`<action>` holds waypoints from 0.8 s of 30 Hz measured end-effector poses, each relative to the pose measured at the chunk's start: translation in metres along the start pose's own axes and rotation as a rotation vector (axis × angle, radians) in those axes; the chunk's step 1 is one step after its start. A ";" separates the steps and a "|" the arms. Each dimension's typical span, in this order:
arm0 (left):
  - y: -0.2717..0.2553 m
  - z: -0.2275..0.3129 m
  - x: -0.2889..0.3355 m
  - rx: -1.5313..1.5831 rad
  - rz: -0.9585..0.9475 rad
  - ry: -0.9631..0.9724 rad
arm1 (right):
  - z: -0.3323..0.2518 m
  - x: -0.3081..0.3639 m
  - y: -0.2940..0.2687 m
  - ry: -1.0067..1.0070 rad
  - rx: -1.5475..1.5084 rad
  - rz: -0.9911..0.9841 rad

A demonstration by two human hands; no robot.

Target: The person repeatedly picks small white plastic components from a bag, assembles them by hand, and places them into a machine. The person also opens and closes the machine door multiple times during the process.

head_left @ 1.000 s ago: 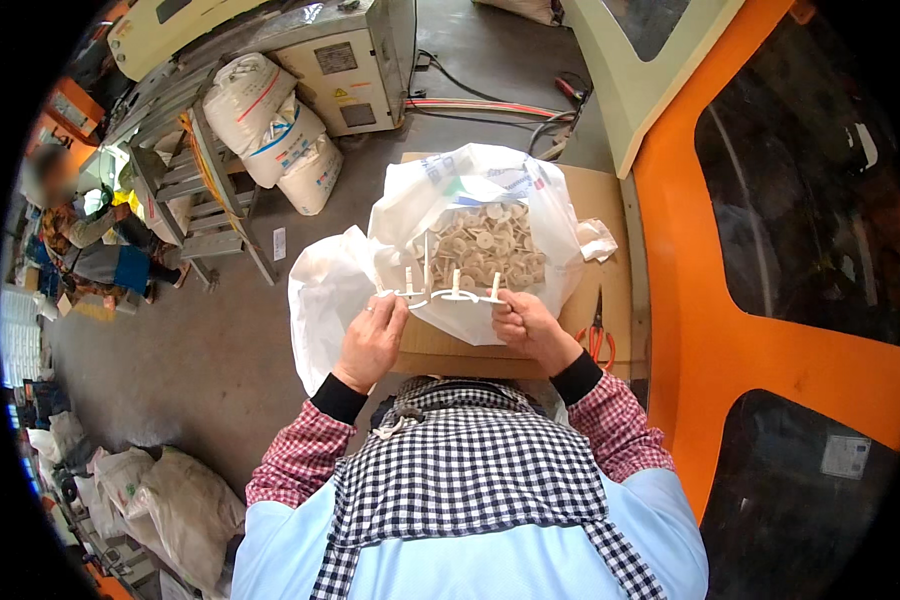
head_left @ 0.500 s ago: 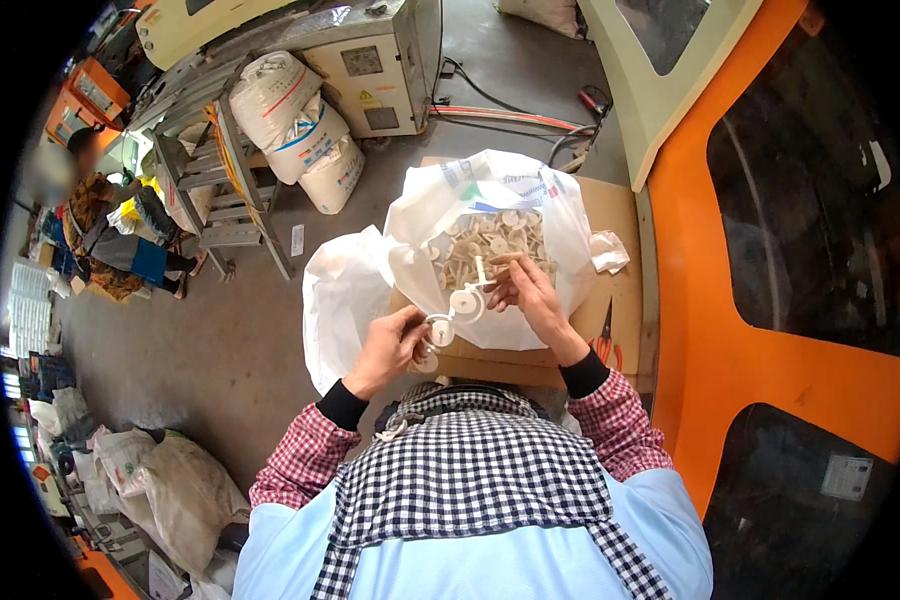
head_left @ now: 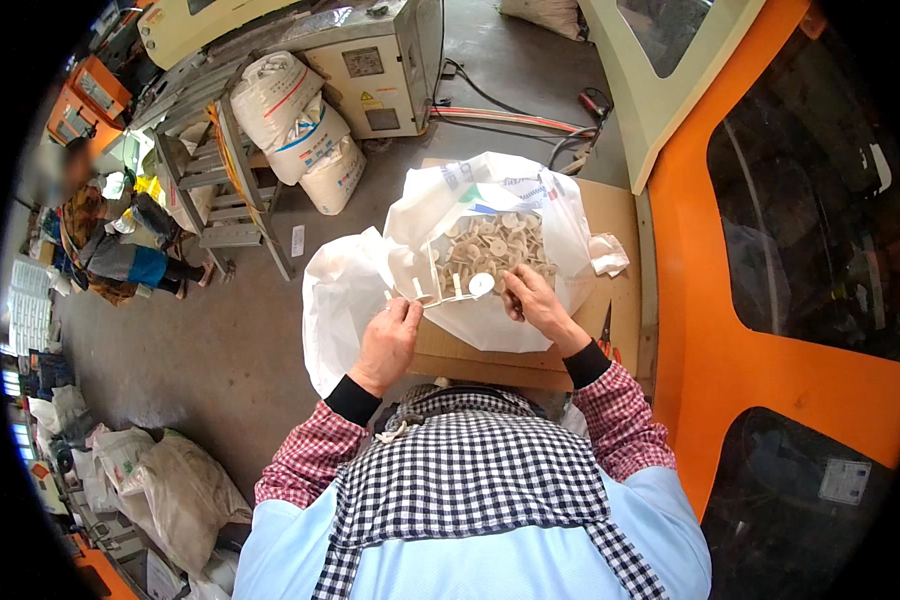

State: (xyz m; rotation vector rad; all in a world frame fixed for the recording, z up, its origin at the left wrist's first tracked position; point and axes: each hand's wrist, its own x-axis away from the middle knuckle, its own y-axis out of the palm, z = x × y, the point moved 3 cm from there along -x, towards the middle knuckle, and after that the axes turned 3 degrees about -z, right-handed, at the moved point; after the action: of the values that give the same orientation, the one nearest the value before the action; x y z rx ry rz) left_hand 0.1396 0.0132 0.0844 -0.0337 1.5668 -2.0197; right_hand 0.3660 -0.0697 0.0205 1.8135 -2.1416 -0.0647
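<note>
White plastic strip [head_left: 458,298] is suspended above the open bag [head_left: 505,328]; left hand [head_left: 386,345] pinches its left end; right hand [head_left: 536,302] is beside its disc [head_left: 481,284], grip indeterminable; probably light, stiff, snappable; grasp at the ends.

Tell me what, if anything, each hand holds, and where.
The left hand pinches the white plastic piece by its left end; whether the right hand grips anything cannot be told.
</note>
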 end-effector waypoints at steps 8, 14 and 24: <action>0.009 -0.006 -0.008 0.992 -0.233 -0.526 | -0.064 0.018 0.042 -0.697 0.804 0.032; 0.006 -0.010 -0.012 1.128 -0.479 -0.496 | -0.064 0.022 0.037 -0.743 0.945 0.015; -0.003 -0.019 -0.008 -0.001 0.049 -0.122 | 0.001 -0.010 -0.014 0.230 -0.696 -0.005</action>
State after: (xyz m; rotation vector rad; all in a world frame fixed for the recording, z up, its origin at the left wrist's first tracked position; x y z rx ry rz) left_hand 0.1385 0.0336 0.0835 -0.1155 1.4780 -1.9416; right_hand 0.3803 -0.0633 0.0143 1.3368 -1.6621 -0.5079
